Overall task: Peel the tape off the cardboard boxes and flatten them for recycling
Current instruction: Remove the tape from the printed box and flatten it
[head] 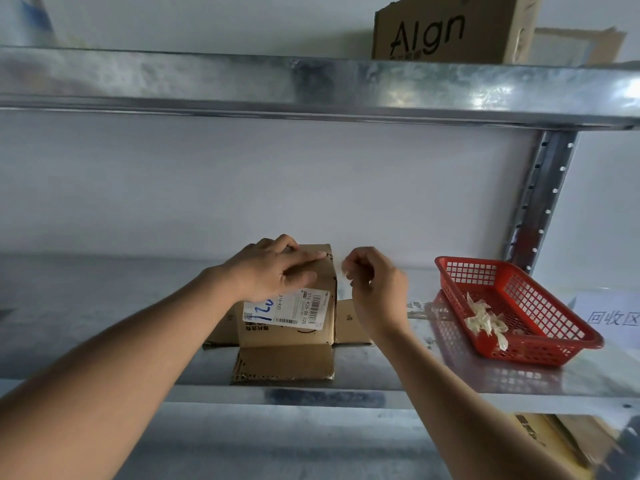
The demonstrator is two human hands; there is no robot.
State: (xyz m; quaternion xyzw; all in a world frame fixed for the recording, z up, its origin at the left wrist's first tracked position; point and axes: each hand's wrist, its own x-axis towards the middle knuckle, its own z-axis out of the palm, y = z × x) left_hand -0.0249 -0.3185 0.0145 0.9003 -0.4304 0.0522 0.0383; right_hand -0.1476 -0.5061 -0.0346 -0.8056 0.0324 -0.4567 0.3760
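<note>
left hand [273, 271] flat, fingers spread on small brown corrugated cardboard box [291, 327]; right hand [372, 282] pinching clear crinkly tape scrap [345, 266], galvanized metal shelf [381, 370].

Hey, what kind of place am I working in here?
Probably a storeroom or packing area with a recycling spot: galvanized metal shelving, cardboard boxes such as the labelled box under your left hand, and a red basket holding peeled tape scraps.

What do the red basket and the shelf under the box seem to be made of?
The red basket looks like moulded plastic: glossy, uniform colour, open grid walls. The shelf looks like galvanised steel: grey, mottled and shiny, faintly reflecting the basket.
</note>
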